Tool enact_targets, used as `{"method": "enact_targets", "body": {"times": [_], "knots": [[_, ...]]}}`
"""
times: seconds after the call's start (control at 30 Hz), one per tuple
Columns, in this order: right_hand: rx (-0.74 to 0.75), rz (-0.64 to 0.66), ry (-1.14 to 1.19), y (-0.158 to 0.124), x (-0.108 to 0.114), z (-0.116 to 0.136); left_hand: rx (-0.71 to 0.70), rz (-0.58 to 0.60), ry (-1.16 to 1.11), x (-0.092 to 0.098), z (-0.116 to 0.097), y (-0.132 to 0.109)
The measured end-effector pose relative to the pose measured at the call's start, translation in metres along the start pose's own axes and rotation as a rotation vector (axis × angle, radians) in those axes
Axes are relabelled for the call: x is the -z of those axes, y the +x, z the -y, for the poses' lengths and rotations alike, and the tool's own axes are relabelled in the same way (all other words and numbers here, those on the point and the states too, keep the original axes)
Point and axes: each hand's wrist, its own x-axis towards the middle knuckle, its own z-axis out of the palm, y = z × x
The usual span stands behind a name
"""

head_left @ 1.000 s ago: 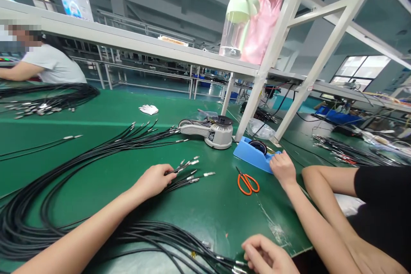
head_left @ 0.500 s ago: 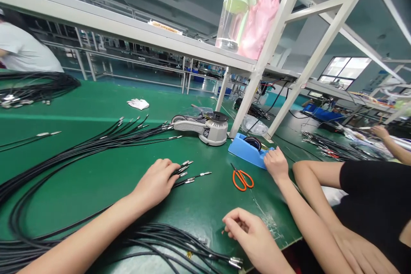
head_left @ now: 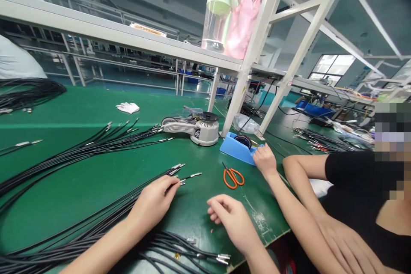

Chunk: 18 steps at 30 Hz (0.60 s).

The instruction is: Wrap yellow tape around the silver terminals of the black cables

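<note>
My left hand (head_left: 157,199) is closed, thumb and fingers pinching the metal-tipped end of a black cable (head_left: 185,178) just above the green table. More black cables with silver terminals (head_left: 176,167) lie beside its fingertips, running back under and past my forearm. My right hand (head_left: 229,218) hovers to the right with fingers loosely curled together; nothing shows in it. Below both hands lies a thick cable bundle (head_left: 180,242) with metal ends. Orange-handled scissors (head_left: 233,178) rest on the table beyond my right hand.
A grey tape dispenser machine (head_left: 204,132) and a blue tape holder (head_left: 236,150) stand ahead. A co-worker's fist (head_left: 265,160) touches the blue holder. A white glove (head_left: 127,107) and another cable bundle (head_left: 96,145) lie left. Shelf posts (head_left: 239,98) rise behind.
My left hand has gone from several cable ends to a finer pinch, and some cables now lie beyond it. My right hand's fingers have drawn closer together. The view has turned slightly right.
</note>
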Motion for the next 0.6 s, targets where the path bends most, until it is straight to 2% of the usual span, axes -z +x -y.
{"method": "enact_targets", "body": {"times": [0.1, 0.27, 0.37, 0.47, 0.6], "knots": [[-0.023, 0.023, 0.1, 0.026, -0.022, 0.008, 0.046, -0.034, -0.147, -0.005, -0.007, -0.01], [-0.021, 0.066, 0.138, 0.053, -0.047, 0.006, 0.005, -0.061, -0.213, -0.012, -0.01, -0.014], [-0.02, 0.068, 0.142, 0.054, -0.05, 0.002, -0.039, -0.061, -0.233, -0.014, -0.012, -0.014], [-0.022, 0.062, 0.12, 0.052, -0.049, -0.002, -0.053, -0.008, -0.235, -0.013, -0.013, -0.013], [-0.041, 0.033, 0.085, 0.055, -0.047, -0.007, 0.048, 0.121, -0.171, -0.003, -0.003, -0.014]]}}
